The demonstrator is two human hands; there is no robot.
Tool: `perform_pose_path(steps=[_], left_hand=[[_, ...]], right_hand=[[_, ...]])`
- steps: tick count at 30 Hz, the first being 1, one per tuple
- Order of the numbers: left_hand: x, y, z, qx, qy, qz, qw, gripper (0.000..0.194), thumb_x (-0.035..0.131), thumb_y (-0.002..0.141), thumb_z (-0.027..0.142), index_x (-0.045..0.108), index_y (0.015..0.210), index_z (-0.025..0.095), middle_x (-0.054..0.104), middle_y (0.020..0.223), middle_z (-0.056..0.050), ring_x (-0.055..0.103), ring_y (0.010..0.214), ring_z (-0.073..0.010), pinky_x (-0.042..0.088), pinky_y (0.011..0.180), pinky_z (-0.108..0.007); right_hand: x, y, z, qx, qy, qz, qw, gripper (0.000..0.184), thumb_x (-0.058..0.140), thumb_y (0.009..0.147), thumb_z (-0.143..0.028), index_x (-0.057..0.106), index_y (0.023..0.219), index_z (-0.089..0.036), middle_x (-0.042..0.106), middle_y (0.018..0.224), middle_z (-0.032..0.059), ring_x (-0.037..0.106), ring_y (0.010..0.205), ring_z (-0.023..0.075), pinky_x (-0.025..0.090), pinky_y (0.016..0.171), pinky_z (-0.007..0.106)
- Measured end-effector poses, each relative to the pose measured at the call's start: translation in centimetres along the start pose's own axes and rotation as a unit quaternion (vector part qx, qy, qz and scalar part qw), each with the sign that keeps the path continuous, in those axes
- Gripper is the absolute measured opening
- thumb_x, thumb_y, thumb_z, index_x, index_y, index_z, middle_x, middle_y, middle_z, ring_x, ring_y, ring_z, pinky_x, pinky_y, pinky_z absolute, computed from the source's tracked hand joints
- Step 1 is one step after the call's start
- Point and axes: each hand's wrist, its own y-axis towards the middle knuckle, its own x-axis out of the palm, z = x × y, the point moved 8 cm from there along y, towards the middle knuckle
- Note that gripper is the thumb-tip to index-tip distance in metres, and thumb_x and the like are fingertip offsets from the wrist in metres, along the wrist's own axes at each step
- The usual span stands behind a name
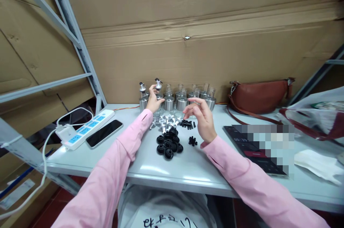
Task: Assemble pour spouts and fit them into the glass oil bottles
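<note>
My left hand (155, 101) is at the back of the table, fingers and thumb around a glass bottle with a metal collar; a silver pour spout with a black tip (158, 84) tops it. A second bottle with a spout (142, 91) stands just left. My right hand (203, 118) hovers in front of the bottle row, fingers bent and apart, nothing visible in them. Between my hands lie a pile of silver-white spout pieces (168, 123), black ringed caps (168, 145), slim black pieces (187, 124) and small black bits (192, 141).
Several bottles without spouts (182, 103) line the cardboard wall (188, 56). On the left are a power strip (88, 129) and a phone (104, 133). A tablet-like device (247, 149), brown bag (258, 97), plastic bag (319, 109) and white cloth or paper (318, 163) lie right.
</note>
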Motion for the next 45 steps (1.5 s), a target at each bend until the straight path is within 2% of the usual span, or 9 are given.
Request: perform_pose_path(steps=[11,15,18,22,26,31,35,41,45], left_hand=[[0.2,-1.0,-1.2,-0.041,0.000,-0.015,0.999,0.078,0.063,0.069,0.003,0.019,0.131,0.020,0.046,0.114,-0.010,0.048,0.112,-0.0214,0.035,0.102,-0.043],[-0.1,-1.1,-0.5,-0.011,0.027,-0.036,0.999,0.072,0.053,0.074,0.002,0.018,0.135,0.016,0.033,0.137,-0.017,0.031,0.132,-0.0249,0.020,0.113,-0.045],[-0.8,-2.1,0.0,-0.002,0.048,-0.039,0.998,0.072,0.050,0.075,0.004,0.017,0.138,0.016,0.019,0.146,-0.017,0.016,0.139,-0.0266,0.011,0.115,-0.046],[-2.2,-4.2,0.9,0.033,0.059,-0.012,0.998,0.064,0.047,0.080,0.012,0.019,0.138,0.017,0.020,0.147,-0.014,0.014,0.139,-0.0244,0.015,0.115,-0.045],[-3.0,-5.7,1.7,0.075,0.084,-0.032,0.993,0.049,0.041,0.082,0.013,0.033,0.130,0.016,0.036,0.137,-0.013,0.032,0.131,-0.0214,0.030,0.110,-0.042],[-3.6,-6.5,2.5,0.142,0.157,-0.083,0.974,0.034,0.033,0.081,0.008,0.050,0.110,0.014,0.053,0.112,-0.011,0.049,0.110,-0.0183,0.039,0.099,-0.035],[-4.0,-7.0,2.5,0.131,0.161,-0.095,0.974,0.032,0.033,0.076,0.005,0.054,0.098,0.014,0.058,0.095,-0.008,0.055,0.092,-0.0161,0.045,0.086,-0.029],[-2.8,-7.6,1.4,0.062,0.197,-0.177,0.962,0.035,0.034,0.065,0.001,0.058,0.084,0.017,0.062,0.068,0.001,0.056,0.067,-0.0136,0.044,0.073,-0.026],[-3.0,-7.7,1.4,0.071,0.219,-0.186,0.955,0.034,0.036,0.063,0.001,0.059,0.080,0.018,0.063,0.070,0.000,0.056,0.068,-0.0146,0.044,0.072,-0.027]], right_hand=[[-0.4,0.1,0.2,0.006,0.010,0.012,1.000,0.027,0.048,0.087,-0.042,0.049,0.104,-0.021,0.059,0.070,-0.0025,0.057,0.053,0.0114,0.048,0.056,0.028],[-0.6,0.1,0.3,0.015,0.006,0.020,1.000,0.027,0.048,0.087,-0.043,0.048,0.103,-0.021,0.059,0.070,-0.0026,0.057,0.053,0.0117,0.048,0.056,0.028],[-0.7,0.2,0.4,0.015,0.010,0.030,0.999,0.027,0.048,0.087,-0.043,0.048,0.102,-0.021,0.058,0.069,-0.0028,0.057,0.053,0.0115,0.048,0.055,0.028],[-1.0,0.2,0.7,0.019,0.005,0.043,0.999,0.026,0.048,0.086,-0.043,0.049,0.101,-0.022,0.058,0.067,-0.0036,0.056,0.051,0.0109,0.047,0.054,0.027],[-1.1,0.3,0.9,0.020,-0.004,0.045,0.999,0.026,0.049,0.085,-0.044,0.050,0.099,-0.022,0.058,0.065,-0.0038,0.056,0.050,0.0109,0.047,0.053,0.027],[-1.4,0.2,0.7,0.012,-0.008,0.050,0.999,0.024,0.049,0.086,-0.041,0.051,0.099,-0.021,0.059,0.063,-0.0036,0.056,0.049,0.0108,0.046,0.052,0.026],[-1.4,0.2,0.6,0.010,-0.018,0.049,0.999,0.024,0.049,0.086,-0.042,0.052,0.099,-0.021,0.058,0.062,-0.0041,0.055,0.049,0.0110,0.046,0.052,0.026],[-1.0,0.2,0.6,0.014,-0.026,0.035,0.999,0.024,0.051,0.086,-0.043,0.052,0.097,-0.022,0.058,0.060,-0.0048,0.055,0.047,0.0106,0.045,0.051,0.026],[-0.8,0.1,0.8,0.017,-0.032,0.021,0.999,0.023,0.052,0.086,-0.042,0.052,0.097,-0.022,0.058,0.060,-0.0048,0.055,0.047,0.0111,0.045,0.051,0.027]])
